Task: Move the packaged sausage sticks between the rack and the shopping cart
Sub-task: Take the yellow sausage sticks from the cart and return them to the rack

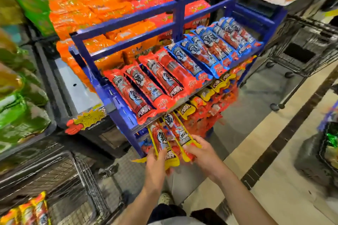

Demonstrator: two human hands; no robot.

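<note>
Low down, at the lower shelf of the blue rack (126, 22). Left hand (157, 164) is curled round the near end of one yellow-edged sausage pack (161, 139). Right hand (203, 153) pinches the near end of a second yellow-edged pack (178, 129), thumb on top. The two packs lie side by side, pointing away from the hands, far ends tucked under the upper shelf's front edge.

Just above the hands sit red packs (139, 93), with blue packs (206, 49) further right. Shopping cart (86, 175) stands left of the left hand, with a few packs in the cart (27, 210).

Each pack bears a big stylised character, too blurred to read. The starburst tag (89, 118) has an illegible scrawl.
</note>
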